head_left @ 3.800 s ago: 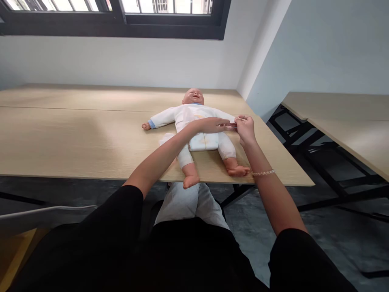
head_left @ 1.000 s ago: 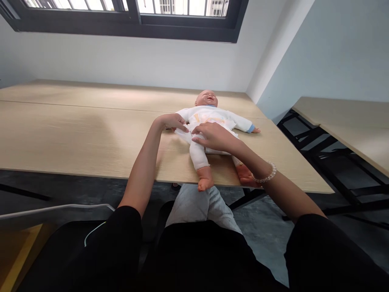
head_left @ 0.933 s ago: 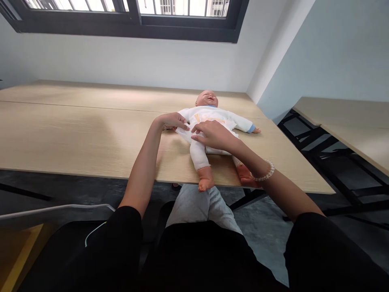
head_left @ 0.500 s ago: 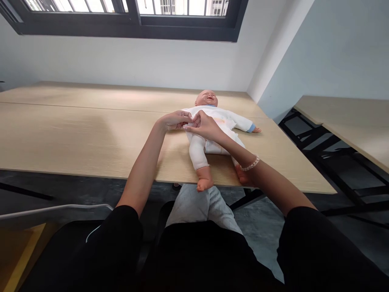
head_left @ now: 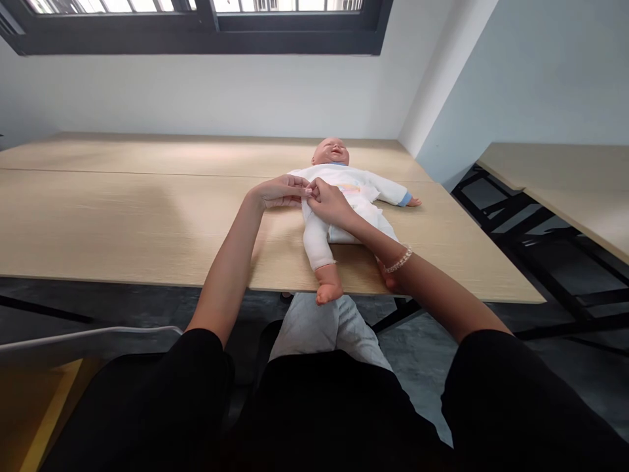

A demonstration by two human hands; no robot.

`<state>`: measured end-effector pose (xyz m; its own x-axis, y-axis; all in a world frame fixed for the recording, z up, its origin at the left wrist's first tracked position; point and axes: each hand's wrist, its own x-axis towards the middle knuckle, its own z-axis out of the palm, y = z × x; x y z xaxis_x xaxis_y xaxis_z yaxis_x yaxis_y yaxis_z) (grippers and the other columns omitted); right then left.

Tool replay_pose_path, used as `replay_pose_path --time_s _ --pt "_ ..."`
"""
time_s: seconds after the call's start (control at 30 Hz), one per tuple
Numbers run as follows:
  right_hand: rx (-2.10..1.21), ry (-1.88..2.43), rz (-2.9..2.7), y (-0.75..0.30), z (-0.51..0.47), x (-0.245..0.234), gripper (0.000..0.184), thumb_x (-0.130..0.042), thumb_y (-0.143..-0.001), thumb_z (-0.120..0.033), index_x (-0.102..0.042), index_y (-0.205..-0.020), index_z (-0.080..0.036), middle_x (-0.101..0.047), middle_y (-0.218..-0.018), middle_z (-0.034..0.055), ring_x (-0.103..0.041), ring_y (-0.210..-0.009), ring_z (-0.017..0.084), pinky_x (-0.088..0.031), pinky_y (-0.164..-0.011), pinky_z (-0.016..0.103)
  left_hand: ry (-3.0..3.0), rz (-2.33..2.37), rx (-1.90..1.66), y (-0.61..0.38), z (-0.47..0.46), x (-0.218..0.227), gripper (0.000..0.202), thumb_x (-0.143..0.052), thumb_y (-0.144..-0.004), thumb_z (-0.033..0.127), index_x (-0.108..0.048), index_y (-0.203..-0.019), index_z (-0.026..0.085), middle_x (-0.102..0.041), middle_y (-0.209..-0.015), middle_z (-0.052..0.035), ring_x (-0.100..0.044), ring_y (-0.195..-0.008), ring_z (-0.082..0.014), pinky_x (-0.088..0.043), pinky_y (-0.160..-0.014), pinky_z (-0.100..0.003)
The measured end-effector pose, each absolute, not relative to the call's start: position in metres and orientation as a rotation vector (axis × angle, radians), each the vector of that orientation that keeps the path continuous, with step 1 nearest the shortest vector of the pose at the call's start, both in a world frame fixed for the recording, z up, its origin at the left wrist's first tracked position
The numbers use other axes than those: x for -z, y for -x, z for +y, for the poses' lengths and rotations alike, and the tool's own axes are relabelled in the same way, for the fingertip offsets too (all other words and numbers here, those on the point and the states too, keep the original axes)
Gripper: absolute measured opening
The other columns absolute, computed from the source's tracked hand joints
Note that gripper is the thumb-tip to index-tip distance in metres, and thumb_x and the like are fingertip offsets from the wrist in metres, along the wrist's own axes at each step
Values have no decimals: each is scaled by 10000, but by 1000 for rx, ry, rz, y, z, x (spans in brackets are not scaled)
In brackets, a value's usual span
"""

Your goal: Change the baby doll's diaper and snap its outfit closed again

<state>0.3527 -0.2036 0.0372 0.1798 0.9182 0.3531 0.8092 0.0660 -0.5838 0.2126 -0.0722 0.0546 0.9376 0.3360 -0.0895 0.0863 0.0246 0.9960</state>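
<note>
A baby doll (head_left: pixel 331 151) lies on its back on the table, head toward the wall and feet at the near edge. It wears a white top (head_left: pixel 339 174) with blue cuffs and collar and a faint coloured print, plus white trousers (head_left: pixel 317 242). My left hand (head_left: pixel 280 191) reaches in from the left, thumb and fingers pinched at the side of the top near the doll's waist. Fingertip to fingertip with it, my right hand (head_left: pixel 333 206) pinches the same spot from over the doll's belly. My fingers cover the bit of cloth between them.
The pale wooden table (head_left: pixel 122 223) stretches far to the left, against a wall below a dark-framed window (head_left: pixel 299 40). A second table (head_left: pixel 565 177) stands to the right across a gap. A yellow-edged object (head_left: pixel 54 413) and a white cable (head_left: pixel 98 334) are at lower left.
My fingertips have drawn closer together and pinch more tightly at the doll's side. The camera view has shifted slightly; the doll lies as before.
</note>
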Motion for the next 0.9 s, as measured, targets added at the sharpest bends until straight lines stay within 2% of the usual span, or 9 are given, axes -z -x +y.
replay_pose_path --time_s 0.2,0.37,0.5,0.57,0.63,0.7,0.77,0.9 --pt "-522 1438 -1429 -369 -198 -29 134 -573 -857 -178 -582 -991 -173 -692 -925 46 -661 -832 168 -522 -763 290 -1417 274 -232 -213 -56 -43 356 -886 -770 242 -711 -1061 134 -749 -975 -68 -741 -850 -154 -642 -805 -302" --pt "-615 1362 -1393 -374 -195 -25 166 -565 -835 -129 -584 -994 -173 -660 -873 12 -648 -813 142 -505 -746 262 -1439 251 -239 -211 -57 -42 421 -907 -704 118 -699 -1069 149 -735 -1023 -44 -741 -846 -134 -647 -770 -256" --pt "-647 1335 -1434 -371 -197 -29 234 -515 -801 -53 -566 -999 -166 -663 -901 12 -656 -862 144 -497 -800 271 -1479 310 -197 -213 -63 -47 422 -951 -675 167 -673 -989 120 -697 -814 -15 -674 -647 -84 -590 -598 -176" --pt "-655 1336 -1457 -367 -200 -31 244 -550 -794 -58 -549 -1011 -169 -664 -926 14 -653 -894 149 -494 -820 277 -1491 335 -198 -215 -64 -47 412 -957 -677 190 -659 -951 112 -672 -743 -3 -633 -582 -68 -529 -519 -148" --pt "-670 1357 -1480 -363 -203 -32 274 -666 -798 -136 -526 -1029 -178 -656 -949 14 -642 -909 158 -493 -819 281 -1493 347 -214 -217 -65 -45 393 -950 -689 193 -650 -930 111 -688 -765 -18 -629 -581 -65 -499 -505 -146" --pt "-672 1396 -1479 -359 -205 -33 389 -782 -784 -275 -503 -1040 -187 -646 -964 16 -629 -904 166 -487 -792 281 -1496 338 -225 -219 -65 -44 372 -942 -701 197 -648 -910 109 -704 -796 -34 -626 -586 -62 -489 -517 -155" --pt "-642 1423 -1468 -358 -204 -33 441 -807 -781 -348 -482 -1036 -193 -640 -953 14 -620 -880 165 -472 -766 277 -1500 314 -232 -221 -66 -43 365 -944 -706 221 -645 -884 111 -693 -776 -28 -608 -571 -55 -476 -523 -162" --pt "-578 1412 -1463 -360 -200 -31 294 -679 -826 -228 -452 -1012 -204 -621 -829 -27 -608 -787 147 -436 -729 262 -1493 242 -233 -220 -67 -45 428 -975 -673 295 -639 -875 124 -652 -724 -5 -603 -573 -63 -480 -545 -171"
